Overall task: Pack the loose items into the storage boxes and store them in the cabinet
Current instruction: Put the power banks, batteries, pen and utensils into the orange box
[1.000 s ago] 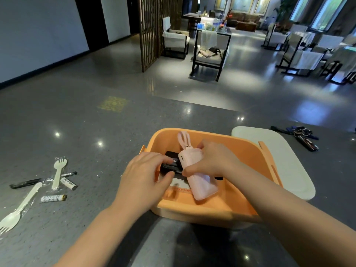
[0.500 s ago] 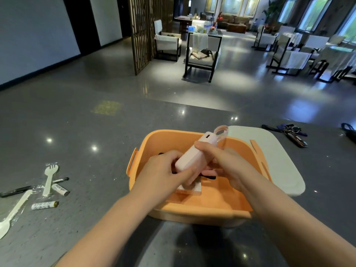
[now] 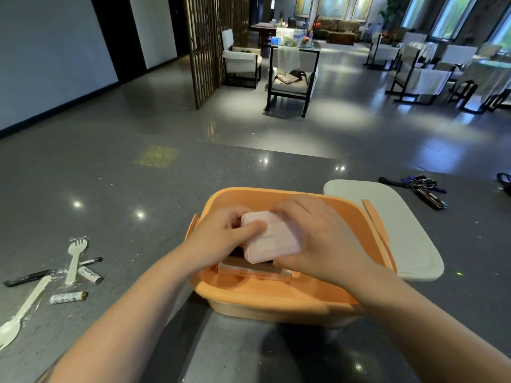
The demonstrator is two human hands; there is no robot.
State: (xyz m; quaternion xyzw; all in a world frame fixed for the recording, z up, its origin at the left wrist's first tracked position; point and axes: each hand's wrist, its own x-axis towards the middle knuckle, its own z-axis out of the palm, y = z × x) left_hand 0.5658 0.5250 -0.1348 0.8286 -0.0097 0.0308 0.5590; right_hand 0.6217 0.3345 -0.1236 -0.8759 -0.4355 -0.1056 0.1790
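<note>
An orange storage box (image 3: 279, 302) stands on the grey counter in front of me. Both hands are inside it on a pale pink power bank (image 3: 272, 240). My left hand (image 3: 221, 239) grips its left end with the thumb on top. My right hand (image 3: 320, 241) wraps round its right side. Under the pink item lie a dark object and a flat orange-and-white carton (image 3: 254, 273), mostly hidden. The box's pale lid (image 3: 401, 230) lies to the right, touching the box.
At the left lie two white forks (image 3: 74, 258), a black marker (image 3: 27, 277) and two batteries (image 3: 67, 297). A bunch of keys (image 3: 423, 187) lies at the far right. The counter's far edge drops to a lounge floor with chairs.
The pink power bank was lifted from lying flat, swung round, and now lies turned with its broad face up over the dark item. Both hands stayed on it.
</note>
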